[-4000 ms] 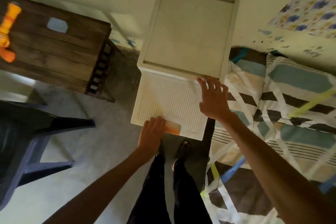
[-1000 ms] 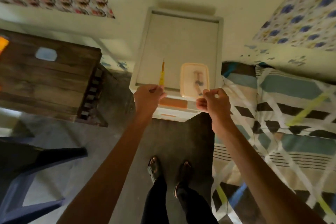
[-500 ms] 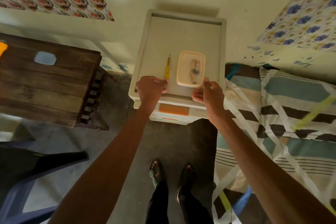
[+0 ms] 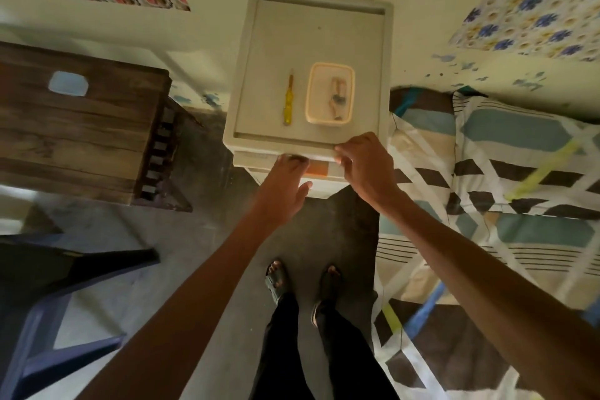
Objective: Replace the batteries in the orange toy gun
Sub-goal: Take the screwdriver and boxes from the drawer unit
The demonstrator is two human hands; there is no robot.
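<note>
Screwdriver (image 4: pixel 287 101) and tub (image 4: pixel 311 97) with small blurred items lay on drawer unit (image 4: pixel 318 36) top, just beyond fingers, untouched. Left hand (image 4: pixel 285 187) fingers straight, tips on drawer front (image 4: pixel 321 169). Right hand (image 4: pixel 367 169) fingers bent against same front; grip unclear.

Both bare arms are reaching forward from the lower corners and converging ahead of the body. The left hand (image 4: pixel 285 187) is lying palm down, fingers straight and close together, thumb sticking out to the right. The right hand (image 4: pixel 368 169) is sitting just beside it and a little further forward, back upward, its fingers (image 4: pixel 344 156) bending at the knuckles; whether they are gripping anything is not showing. The legs (image 4: pixel 324 373) are standing close together below.
</note>
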